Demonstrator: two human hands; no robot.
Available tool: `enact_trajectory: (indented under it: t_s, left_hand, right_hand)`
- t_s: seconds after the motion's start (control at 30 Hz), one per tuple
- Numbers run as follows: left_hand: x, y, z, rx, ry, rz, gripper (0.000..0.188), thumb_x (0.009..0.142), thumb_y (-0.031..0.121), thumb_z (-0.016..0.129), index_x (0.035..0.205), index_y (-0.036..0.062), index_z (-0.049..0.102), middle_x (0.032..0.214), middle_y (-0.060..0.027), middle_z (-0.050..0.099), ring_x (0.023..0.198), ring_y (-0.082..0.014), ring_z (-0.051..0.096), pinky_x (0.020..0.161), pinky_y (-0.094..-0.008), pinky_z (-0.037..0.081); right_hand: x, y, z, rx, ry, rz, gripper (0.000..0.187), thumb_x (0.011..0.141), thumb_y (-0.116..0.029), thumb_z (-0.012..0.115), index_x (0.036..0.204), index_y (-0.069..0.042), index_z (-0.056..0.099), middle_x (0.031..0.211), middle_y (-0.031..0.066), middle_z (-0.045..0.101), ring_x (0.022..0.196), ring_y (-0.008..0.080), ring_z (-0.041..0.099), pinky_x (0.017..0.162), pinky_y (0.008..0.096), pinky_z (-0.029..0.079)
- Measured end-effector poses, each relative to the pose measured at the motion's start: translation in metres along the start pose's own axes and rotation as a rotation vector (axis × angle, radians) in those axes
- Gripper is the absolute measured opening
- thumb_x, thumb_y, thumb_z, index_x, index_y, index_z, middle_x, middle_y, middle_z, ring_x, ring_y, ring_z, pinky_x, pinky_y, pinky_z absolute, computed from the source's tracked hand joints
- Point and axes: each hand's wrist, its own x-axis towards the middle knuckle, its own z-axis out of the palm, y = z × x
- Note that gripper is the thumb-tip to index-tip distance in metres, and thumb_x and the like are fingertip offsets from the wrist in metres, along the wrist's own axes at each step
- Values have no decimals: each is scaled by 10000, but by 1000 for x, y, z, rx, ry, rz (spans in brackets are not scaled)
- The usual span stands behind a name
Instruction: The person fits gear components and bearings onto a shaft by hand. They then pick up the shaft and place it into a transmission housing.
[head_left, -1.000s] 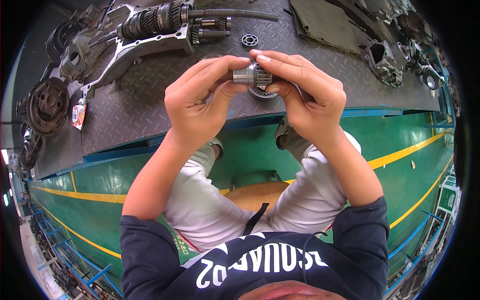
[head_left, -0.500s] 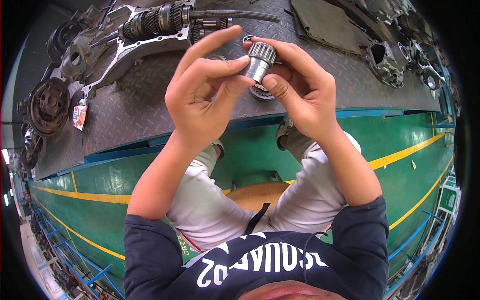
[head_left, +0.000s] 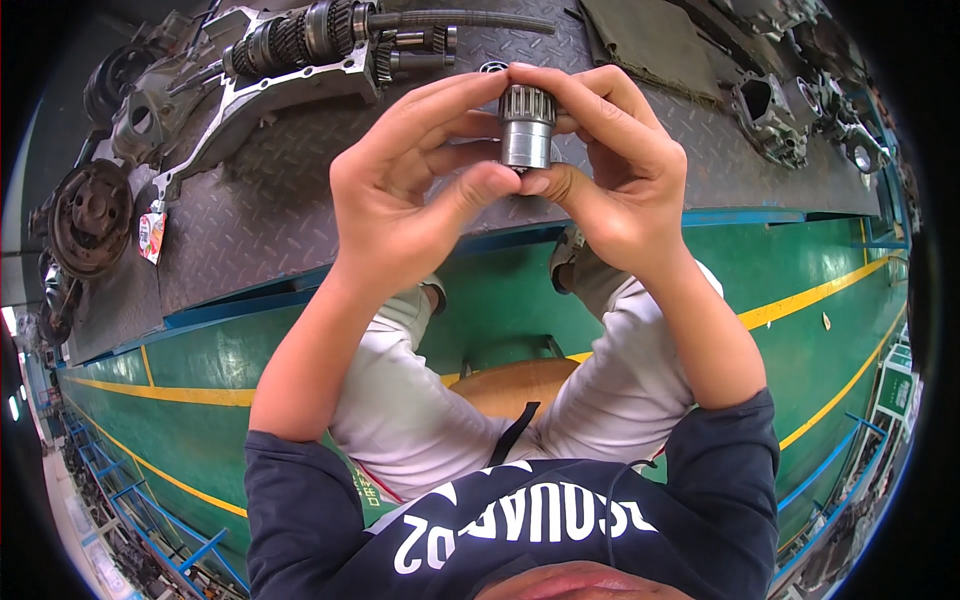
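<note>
Between both hands is a small steel cylinder with a needle roller bearing [head_left: 526, 128] around its far end; its near end is a smooth, shiny sleeve. My left hand [head_left: 410, 170] pinches it from the left, fingertips at the far end and thumb at the near end. From the right, my right hand [head_left: 620, 165] grips it the same way. The part is upright in the view, held above the metal table [head_left: 260, 215]. A small ring [head_left: 493, 67] lies on the table just beyond the fingertips.
A gearbox housing half [head_left: 250, 110] with a gear shaft [head_left: 310, 45] in it sits at the far left. Left of it are a rusty round drum [head_left: 90, 218] and castings. Folded dark cloth [head_left: 650, 45] lies far right, near another metal housing [head_left: 768, 118]. A wooden stool [head_left: 515, 385] is beneath me.
The tilted bearing part has been turned upright. My left fingers, lifted and spread before, have closed in on its far end, and both thumbs now meet at its near end.
</note>
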Motion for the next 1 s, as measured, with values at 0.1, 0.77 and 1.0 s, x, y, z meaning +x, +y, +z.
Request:
enact_trajectory:
  t_s: [0.1,0.77,1.0]
  left_hand:
    - [-2,-3,3,-89,-3,36,587,914,-50,805,1461,-65,592,1432,-155,573,1155,-226,676,970,-347,636]
    - [0,-9,-1,-155,135,1,303,912,-113,777,1190,-102,658,1398,-196,607,1144,-223,703,993,-343,637]
    - [-1,-11,2,-30,146,24,277,910,-131,771,1152,-86,643,1290,-211,685,1116,-227,727,953,-328,638]
  right_hand:
    - [0,0,0,-28,-6,-26,720,762,-30,905,1432,52,656,1142,61,605,1008,145,572,922,276,491]
    - [-1,4,14,319,123,147,408,1004,-29,730,1405,5,656,1182,93,729,1069,146,703,939,299,587]
    - [-1,1,14,369,96,219,266,1047,-22,670,1308,21,701,1134,71,751,1009,124,709,885,274,577]
